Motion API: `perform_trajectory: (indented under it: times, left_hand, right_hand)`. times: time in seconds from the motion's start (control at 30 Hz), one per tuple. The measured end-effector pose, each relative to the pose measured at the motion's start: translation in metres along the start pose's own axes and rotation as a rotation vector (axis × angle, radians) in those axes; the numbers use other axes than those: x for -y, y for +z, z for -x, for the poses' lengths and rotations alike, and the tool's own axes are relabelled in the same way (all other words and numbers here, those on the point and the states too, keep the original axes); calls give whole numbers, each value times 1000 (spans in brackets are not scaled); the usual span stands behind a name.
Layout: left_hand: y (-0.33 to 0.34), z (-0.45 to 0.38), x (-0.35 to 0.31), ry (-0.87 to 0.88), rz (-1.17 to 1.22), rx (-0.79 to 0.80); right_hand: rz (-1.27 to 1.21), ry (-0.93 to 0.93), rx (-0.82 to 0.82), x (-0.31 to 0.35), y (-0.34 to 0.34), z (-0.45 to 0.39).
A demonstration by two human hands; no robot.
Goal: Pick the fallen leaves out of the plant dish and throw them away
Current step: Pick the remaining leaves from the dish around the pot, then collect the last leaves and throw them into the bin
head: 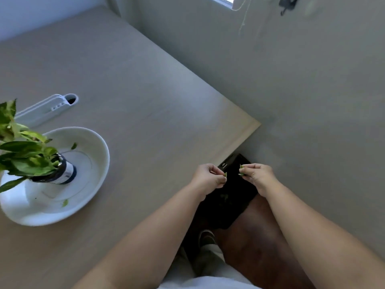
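Note:
A white dish point(98, 163) sits on the table at the left, with a leafy potted plant point(27, 157) standing in it. Two small green fallen leaves lie in the dish, one point(74, 146) near the far rim and one point(65, 202) near the front rim. My left hand point(209, 178) pinches a small green leaf piece point(225, 174). My right hand point(258, 176) pinches another green leaf piece point(241, 170). Both hands hover just past the table's right edge, above a black bin point(227, 201) on the floor, where a few dim leaf bits lie.
A white holder point(45, 109) with a round opening lies on the wooden table point(145, 101) behind the dish. A grey wall point(312, 90) runs along the right. My legs and a shoe point(206, 236) stand beside the bin on the brown floor point(260, 247).

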State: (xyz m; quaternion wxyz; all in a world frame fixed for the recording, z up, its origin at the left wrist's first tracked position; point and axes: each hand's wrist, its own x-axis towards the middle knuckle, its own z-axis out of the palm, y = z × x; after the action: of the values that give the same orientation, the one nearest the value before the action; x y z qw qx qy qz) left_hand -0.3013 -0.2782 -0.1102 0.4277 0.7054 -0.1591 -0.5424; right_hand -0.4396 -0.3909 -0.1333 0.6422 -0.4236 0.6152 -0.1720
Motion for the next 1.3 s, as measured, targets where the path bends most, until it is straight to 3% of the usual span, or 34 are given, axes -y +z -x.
perform_trajectory:
  times: [0.37,0.5,0.7,0.93,1.3]
  left_hand:
    - [75,-39,2,-81,-308,-26]
    - [82,-40,-5,-119,-213,0]
    - [65,-29,-17,-43,-92,14]
    - [-17,1,-19,31,45,-114]
    - [-187,84,26,0,187,-570]
  right_hand:
    - [131,127,-48,-27,-65,-46]
    - [57,189,3,-27,-73,-47]
    - [-29,200,12,-12,-57,-40]
    - [-18,92,111,31,20,-10]
    - [195,-7,548,38,195,56]
